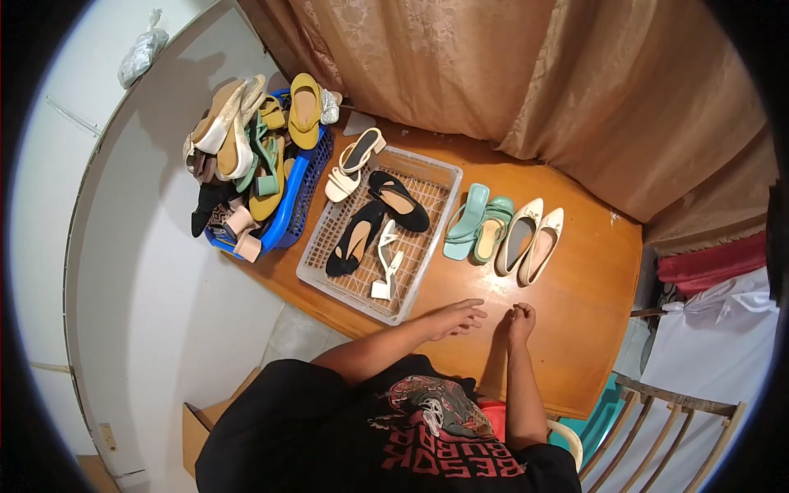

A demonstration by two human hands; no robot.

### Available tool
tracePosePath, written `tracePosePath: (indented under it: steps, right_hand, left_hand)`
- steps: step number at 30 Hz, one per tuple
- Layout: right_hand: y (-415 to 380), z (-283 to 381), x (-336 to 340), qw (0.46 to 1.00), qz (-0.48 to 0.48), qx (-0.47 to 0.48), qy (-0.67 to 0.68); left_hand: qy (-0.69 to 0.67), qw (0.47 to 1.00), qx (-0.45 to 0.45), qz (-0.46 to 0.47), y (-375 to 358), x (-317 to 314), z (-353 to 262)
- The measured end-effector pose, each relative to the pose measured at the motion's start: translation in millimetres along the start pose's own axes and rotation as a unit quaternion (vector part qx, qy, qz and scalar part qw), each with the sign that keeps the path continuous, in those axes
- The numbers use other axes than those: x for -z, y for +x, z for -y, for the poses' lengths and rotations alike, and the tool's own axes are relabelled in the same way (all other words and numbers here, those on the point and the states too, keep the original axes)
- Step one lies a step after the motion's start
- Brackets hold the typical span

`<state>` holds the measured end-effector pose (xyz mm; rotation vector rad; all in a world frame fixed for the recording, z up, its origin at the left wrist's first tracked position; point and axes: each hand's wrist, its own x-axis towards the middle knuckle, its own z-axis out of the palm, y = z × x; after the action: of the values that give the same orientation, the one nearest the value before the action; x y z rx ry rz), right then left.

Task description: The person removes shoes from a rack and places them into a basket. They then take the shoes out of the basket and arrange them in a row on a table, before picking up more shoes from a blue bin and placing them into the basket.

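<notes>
My left hand [456,319] is over the front part of the table, fingers stretched and apart, holding nothing. To its right my right hand [522,322] has its fingers curled in, and nothing shows in it. Beyond the hands a pair of cream pointed flats [541,246] stands side by side. Left of them are a mint-green slide sandal [468,222] and a green sandal with a tan insole [491,230]. A clear plastic crate [394,319] holds black flats [357,238] and a white heeled sandal [388,264]; another white heeled sandal [355,166] lies across its far left corner.
A blue basket [288,209] heaped with shoes [238,140] stands at the table's left end. The wooden table [592,271] meets a brown curtain [460,66] behind. A slatted wooden chair back [678,403] and white cloth [707,337] are at the right.
</notes>
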<state>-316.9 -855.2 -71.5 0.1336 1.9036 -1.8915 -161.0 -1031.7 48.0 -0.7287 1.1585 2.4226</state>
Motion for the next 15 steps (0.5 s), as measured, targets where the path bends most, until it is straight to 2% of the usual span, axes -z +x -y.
tracePosePath:
  steps: [2, 4, 6, 9, 10, 12, 15]
  right_hand:
    - [-8, -2, -9, 1.000, 0.012, -0.025, -0.007]
    - [-37, 14, -34, 0.995, 0.053, -0.050, 0.064]
    - [-67, 40, -61, 0.994, 0.076, -0.055, 0.055]
    - [-87, 55, -99, 0.994, 0.104, 0.026, -0.025]
    - [-95, 63, -112, 0.994, 0.102, 0.026, -0.029]
    - [-105, 82, -143, 0.985, 0.167, 0.041, 0.030]
    - [-117, 93, -185, 0.981, 0.167, 0.092, 0.031]
  left_hand:
    - [-0.017, 0.999, -0.025, 0.035, -40, 1, -14]
    - [-0.038, 0.996, -0.049, 0.069, -70, 9, -24]
    - [-0.108, 0.982, -0.135, 0.078, -92, 22, -32]
    - [-0.174, 0.961, -0.191, 0.097, -120, 51, -51]
    - [-0.213, 0.946, -0.217, 0.112, -128, 62, -55]
    - [-0.209, 0.944, -0.230, 0.106, -139, 94, -58]
    - [-0.210, 0.935, -0.286, -0.012, -154, 134, -63]
